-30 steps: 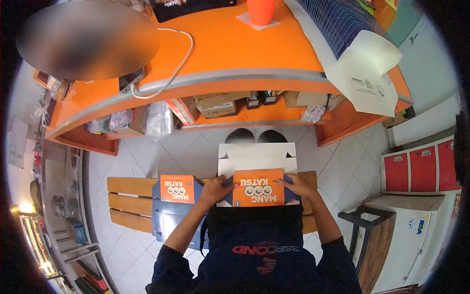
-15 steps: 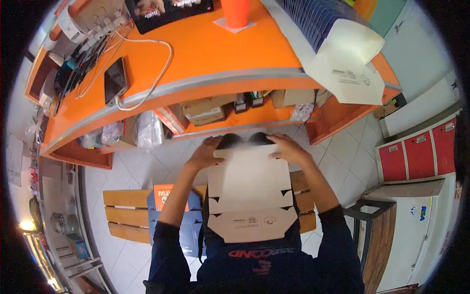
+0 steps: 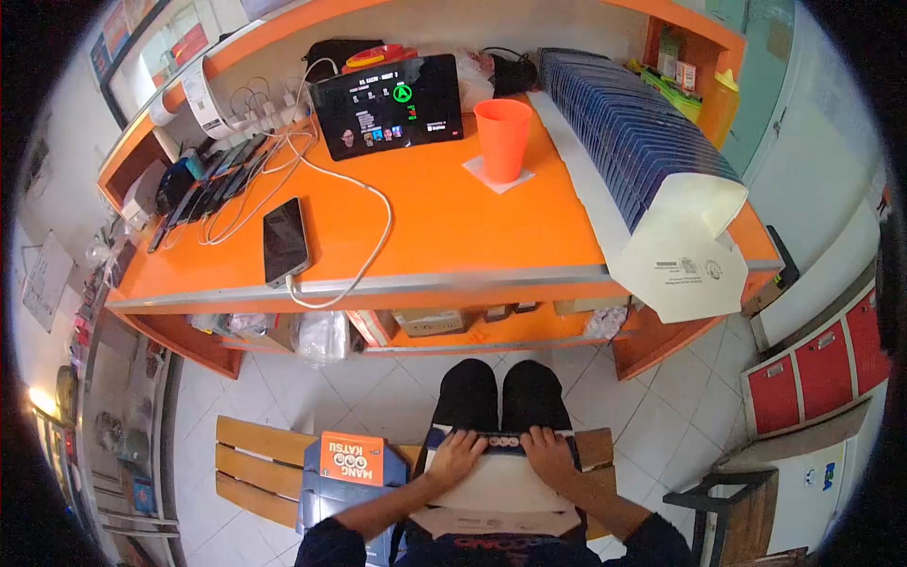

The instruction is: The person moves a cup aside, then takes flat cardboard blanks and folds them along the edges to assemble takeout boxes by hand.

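Your left hand and right hand pinch the far edge of the card on your lap. A blue and orange box lies beside you. The table ahead holds a phone and cup.

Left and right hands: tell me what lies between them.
The carton lies there; its dark strip with round emblems shows between left hand and right hand in the head view.

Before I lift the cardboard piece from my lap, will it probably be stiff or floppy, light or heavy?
Probably light: the cardboard piece looks like thin board. Its broad pale panel looks flat, so it should stay fairly stiff. It may bend at the far edge, where a dark strip shows between the left hand and right hand.
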{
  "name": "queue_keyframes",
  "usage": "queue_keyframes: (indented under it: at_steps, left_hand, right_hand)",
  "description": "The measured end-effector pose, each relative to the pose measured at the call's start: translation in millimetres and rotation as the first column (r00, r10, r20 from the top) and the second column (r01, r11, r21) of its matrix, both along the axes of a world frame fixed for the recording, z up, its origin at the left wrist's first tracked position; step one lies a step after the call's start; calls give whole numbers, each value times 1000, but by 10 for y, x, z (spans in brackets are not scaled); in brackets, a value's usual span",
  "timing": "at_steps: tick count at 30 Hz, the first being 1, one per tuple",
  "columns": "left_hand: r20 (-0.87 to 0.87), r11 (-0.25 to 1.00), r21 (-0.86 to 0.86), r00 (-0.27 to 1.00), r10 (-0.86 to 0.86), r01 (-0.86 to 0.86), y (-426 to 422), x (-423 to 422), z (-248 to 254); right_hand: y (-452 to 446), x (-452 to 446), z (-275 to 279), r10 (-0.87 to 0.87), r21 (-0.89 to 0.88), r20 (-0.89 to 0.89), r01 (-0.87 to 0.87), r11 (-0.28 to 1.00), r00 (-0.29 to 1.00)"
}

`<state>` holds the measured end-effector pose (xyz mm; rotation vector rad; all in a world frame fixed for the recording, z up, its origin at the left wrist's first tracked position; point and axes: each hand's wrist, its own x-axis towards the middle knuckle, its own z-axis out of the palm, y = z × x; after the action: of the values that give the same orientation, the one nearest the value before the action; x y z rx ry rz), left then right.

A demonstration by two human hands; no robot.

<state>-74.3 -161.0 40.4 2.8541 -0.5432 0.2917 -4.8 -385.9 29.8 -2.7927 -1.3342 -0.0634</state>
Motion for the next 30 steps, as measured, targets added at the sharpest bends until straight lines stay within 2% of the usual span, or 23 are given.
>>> queue_keyframes:
  at_steps: [2, 5, 6, 8, 9, 10, 11, 12, 13, 14, 17, 20, 21, 23, 25, 26, 28, 30]
  left_hand:
    - [-73, 998, -44, 997, 35, -38, -10, -133, 65]
    - [-86, 990, -129, 995, 41, -52, 59, -94, 327]
    - [-150, 996, -79, 988, 39, -51, 53, -43, 391]
    - [-168, 972, -185, 970, -175, 144, -70, -25, 353]
    - [-167, 942, -236, 945, -280, 238, -142, -15, 333]
    - [-303, 962, -101, 913, -273, 254, -247, -95, 381]
    - [-267, 968, -49, 931, -249, 245, -286, -139, 318]
    - [-228, 973, 3, 947, -226, 233, -303, -159, 225]
    - [-188, 974, 57, 961, -205, 219, -293, -146, 178]
    - [-178, 976, -59, 960, -217, 209, -246, -111, 134]
    - [-173, 982, -3, 967, -187, 189, -290, -122, -15]
    - [-126, 990, 77, 986, -109, 119, -365, -233, 58]
    - [-169, 993, 29, 979, -112, 118, -377, -249, 15]
    - [-252, 991, -59, 959, -127, 116, -357, -236, -130]
    - [-147, 958, 192, 971, -189, 215, -293, -352, -227]
    - [-127, 942, 236, 969, -214, 239, -255, -398, -264]
    - [-194, 946, 196, 956, -221, 259, -152, -427, -276]
    - [-337, 972, 91, 925, -174, 216, -104, -418, -286]
  right_hand:
    - [-67, -74, 30, -119, 22, -77, 122, 992, 990]
    - [-47, 108, 249, -53, 91, -49, 57, 994, 997]
    - [-30, 247, 224, -24, 125, -117, 38, 991, 993]
    - [-6, 578, 132, 41, 189, -247, 6, 982, 968]
    - [50, 712, 268, -1, 169, -302, 55, 984, 953]
    - [131, 829, 445, -43, 146, -359, 101, 984, 932]
    - [190, 904, 597, -83, 121, -415, 145, 982, 906]
    - [210, 928, 713, -42, 183, -349, 112, 977, 936]
    - [225, 896, 829, -32, 169, -315, 89, 982, 949]
    - [247, 848, 953, -23, 157, -279, 70, 985, 960]
    - [264, 635, 1197, 2, 119, -205, 23, 993, 979]
    - [169, 356, 1385, 26, 133, -155, -6, 991, 988]
    - [126, 232, 1443, 32, 148, -143, -11, 989, 989]
    - [65, -14, 1548, 18, -17, -312, -24, 1000, 950]
    - [-7, -227, 1585, 36, -156, -457, -120, 980, 889]
    - [-64, -386, 1421, 77, -191, -411, -168, 967, 908]
    - [-126, -681, 1087, 167, -262, -321, -257, 930, 932]
    - [-138, -715, 1063, 104, -268, -378, -216, 939, 920]
